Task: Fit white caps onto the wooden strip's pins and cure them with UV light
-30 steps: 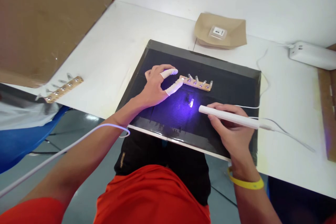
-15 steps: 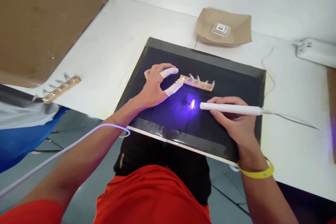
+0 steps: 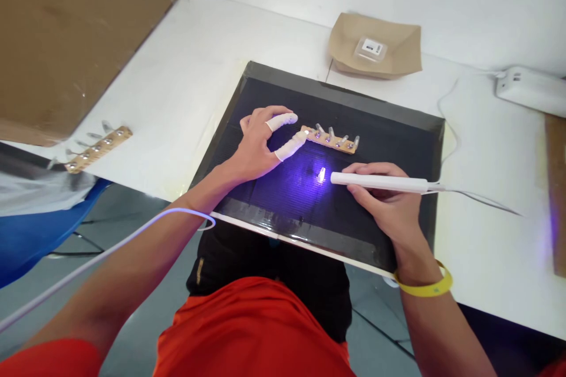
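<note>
My right hand (image 3: 389, 203) grips a white pen-shaped UV lamp (image 3: 375, 182), held almost level and pointing left. Its violet light falls on the black mat (image 3: 283, 94) and on a small clear nail-tip-like piece (image 3: 322, 175), which glows just off the lamp's end. White finger cots cover the thumb and one finger of my left hand (image 3: 260, 144). Those fingers are spread, with the thumb tip at the left end of a narrow wooden strip (image 3: 329, 139). Several clear nail-tip-like pieces stand tilted on metal studs along that strip.
A second strip with clear pieces (image 3: 99, 149) lies at the table's left edge, by a large brown board (image 3: 79, 35). Behind the mat sits a cardboard tray (image 3: 398, 59) holding a clear plastic box (image 3: 370, 50). A white power strip (image 3: 530, 91) is at the right; a white cable (image 3: 110, 256) crosses my left forearm.
The lamp in my right hand has shifted slightly left, nearer the glowing clear piece. My left hand keeps its pose at the strip. The whole view has drifted a little.
</note>
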A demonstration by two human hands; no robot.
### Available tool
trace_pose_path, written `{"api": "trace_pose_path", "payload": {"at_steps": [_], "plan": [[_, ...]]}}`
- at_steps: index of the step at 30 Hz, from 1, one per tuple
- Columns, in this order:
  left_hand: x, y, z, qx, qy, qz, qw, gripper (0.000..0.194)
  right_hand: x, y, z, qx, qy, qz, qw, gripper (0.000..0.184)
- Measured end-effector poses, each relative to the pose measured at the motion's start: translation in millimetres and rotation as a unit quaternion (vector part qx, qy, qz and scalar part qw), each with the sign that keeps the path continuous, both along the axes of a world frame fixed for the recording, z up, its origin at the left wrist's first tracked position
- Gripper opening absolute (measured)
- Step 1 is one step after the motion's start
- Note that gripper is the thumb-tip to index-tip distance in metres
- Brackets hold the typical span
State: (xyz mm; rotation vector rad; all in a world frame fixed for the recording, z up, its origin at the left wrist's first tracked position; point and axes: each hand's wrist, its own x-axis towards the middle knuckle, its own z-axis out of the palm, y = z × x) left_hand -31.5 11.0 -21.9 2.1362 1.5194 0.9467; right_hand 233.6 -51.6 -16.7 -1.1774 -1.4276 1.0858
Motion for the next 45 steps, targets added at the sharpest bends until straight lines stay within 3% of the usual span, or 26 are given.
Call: {"api": "trace_pose_path", "payload": {"at_steps": [33,40,45], "plan": [[2,3,-2.5,0.004,-0.006,-0.003,1.000,0.029,3,0,-3.7,0.015,-0.002,-0.009,1.000,0.025],[-1,4,-3.9,0.009,-0.048,0.017,0.999,0.029,2,-1,-1.3,0.006,-0.004,-0.012,1.000,0.023],[-9,8,-13.3,0.014,-0.148,0.005,0.989,0.031,2,-2,0.6,-0.027,0.012,0.031,0.999,0.022]]}}
